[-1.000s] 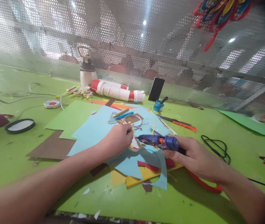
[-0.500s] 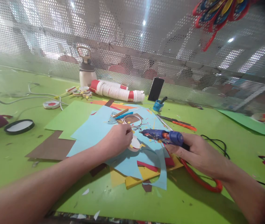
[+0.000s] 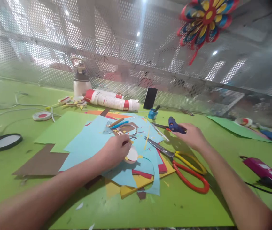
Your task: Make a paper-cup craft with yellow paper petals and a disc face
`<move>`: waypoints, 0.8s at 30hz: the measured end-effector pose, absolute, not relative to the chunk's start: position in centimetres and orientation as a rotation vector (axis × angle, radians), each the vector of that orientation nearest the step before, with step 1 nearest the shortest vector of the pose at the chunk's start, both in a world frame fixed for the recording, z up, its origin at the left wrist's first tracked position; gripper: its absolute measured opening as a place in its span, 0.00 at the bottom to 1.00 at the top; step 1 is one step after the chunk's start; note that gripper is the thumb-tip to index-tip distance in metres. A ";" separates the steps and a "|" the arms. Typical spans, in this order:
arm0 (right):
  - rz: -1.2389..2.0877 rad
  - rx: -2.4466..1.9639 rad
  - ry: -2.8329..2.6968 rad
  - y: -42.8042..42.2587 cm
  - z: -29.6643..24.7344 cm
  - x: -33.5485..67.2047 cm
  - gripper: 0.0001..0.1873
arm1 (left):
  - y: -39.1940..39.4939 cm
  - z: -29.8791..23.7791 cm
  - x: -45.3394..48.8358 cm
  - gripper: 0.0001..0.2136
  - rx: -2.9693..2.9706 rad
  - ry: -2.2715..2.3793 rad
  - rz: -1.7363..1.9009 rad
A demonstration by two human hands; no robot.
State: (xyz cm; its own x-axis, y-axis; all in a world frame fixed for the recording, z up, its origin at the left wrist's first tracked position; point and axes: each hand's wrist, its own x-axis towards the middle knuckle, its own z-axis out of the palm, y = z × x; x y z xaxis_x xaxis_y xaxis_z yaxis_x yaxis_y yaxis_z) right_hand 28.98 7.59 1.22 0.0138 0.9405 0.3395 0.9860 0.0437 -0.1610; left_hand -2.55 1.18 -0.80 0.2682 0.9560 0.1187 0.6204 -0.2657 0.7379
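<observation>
Closed at the centre, my left hand has its fingers pinched at the edge of a small white paper cup base. Small yellow points stick out from the cup base, and part of its rim is hidden by the fingers. Over the right side of the table, my right hand is wrapped round a blue glue gun. The gun's nozzle points away from me. Scissors with red and yellow handles lie partly open between my hands. Light blue paper lies under the cup base.
Behind the paper stand a stack of paper cups, a spray bottle, a phone and a blue jar. A tape roll and pens lie near my left hand. A magenta tool with a cord lies right.
My right hand has carried the glue gun away from the cup base, to the right and farther back, uncovering the scissors. My left hand stays at the cup base. The view has shifted right.
</observation>
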 end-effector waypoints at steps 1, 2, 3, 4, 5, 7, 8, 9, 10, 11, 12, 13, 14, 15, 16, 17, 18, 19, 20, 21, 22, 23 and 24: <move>-0.186 -1.973 -1.976 8.2 0.9 29.7 0.23 | 1.1 -0.8 -2.5 0.09 1.980 1.402 0.772; -0.194 -2.000 -1.980 8.8 0.7 30.2 0.22 | 1.1 -0.8 -2.4 0.10 1.981 1.390 0.774; -0.197 -2.017 -1.989 9.2 0.4 30.4 0.21 | 1.0 -0.8 -2.4 0.10 1.985 1.379 0.778; -0.201 -2.029 -1.998 9.5 0.3 30.4 0.21 | 1.0 -0.8 -2.3 0.10 1.989 1.370 0.785; -0.206 -2.035 -2.008 9.7 0.1 30.3 0.20 | 1.0 -0.9 -2.3 0.11 1.995 1.364 0.789; -0.212 -2.032 -2.031 10.1 -0.1 29.6 0.20 | 1.0 -1.0 -2.3 0.10 2.009 1.356 0.796; -0.212 -2.027 -2.043 10.2 -0.3 29.2 0.20 | 1.1 -1.1 -2.3 0.10 2.017 1.352 0.800; -0.211 -2.021 -2.055 10.4 -0.4 28.8 0.20 | 1.1 -1.1 -2.4 0.09 2.024 1.349 0.803; -0.206 -2.016 -2.064 10.5 -0.6 28.4 0.20 | 1.1 -1.2 -2.4 0.09 2.029 1.348 0.807; -0.200 -2.012 -2.072 10.6 -0.8 28.2 0.19 | 1.1 -1.2 -2.4 0.09 2.032 1.347 0.810; -0.192 -2.008 -2.079 10.7 -0.9 28.1 0.19 | 1.1 -1.2 -2.4 0.09 2.035 1.347 0.813; -0.182 -2.004 -2.084 10.8 -1.1 28.0 0.19 | 1.1 -1.2 -2.4 0.09 2.036 1.346 0.814; -0.170 -1.999 -2.089 10.8 -1.2 28.1 0.19 | 1.1 -1.2 -2.3 0.09 2.036 1.344 0.815; -0.158 -1.992 -2.092 10.8 -1.4 28.2 0.19 | 1.1 -1.1 -2.3 0.09 2.037 1.342 0.816; -0.145 -1.984 -2.094 10.8 -1.5 28.4 0.19 | 1.1 -1.1 -2.3 0.09 2.037 1.340 0.818; -0.131 -1.974 -2.093 10.7 -1.5 28.5 0.19 | 1.1 -1.1 -2.3 0.09 2.037 1.340 0.819; -0.116 -1.963 -2.090 10.6 -1.5 28.7 0.19 | 1.2 -1.1 -2.3 0.09 2.036 1.339 0.819; -0.099 -1.951 -2.085 10.5 -1.4 28.8 0.20 | 1.2 -1.1 -2.3 0.09 2.035 1.338 0.819; -0.082 -1.937 -2.077 10.3 -1.2 28.8 0.20 | 1.2 -1.2 -2.3 0.09 2.033 1.336 0.817; -0.065 -1.921 -2.066 10.1 -1.0 28.8 0.20 | 1.3 -1.2 -2.3 0.09 2.031 1.331 0.816; -0.053 -1.905 -2.048 9.7 -0.7 28.6 0.19 | 1.3 -1.2 -2.3 0.09 2.028 1.328 0.814; -0.045 -1.889 -2.023 9.3 -0.3 28.4 0.18 | 1.3 -1.3 -2.3 0.09 2.026 1.326 0.814; -0.042 -1.871 -1.992 8.8 0.1 27.9 0.16 | 1.3 -1.3 -2.4 0.09 2.023 1.326 0.814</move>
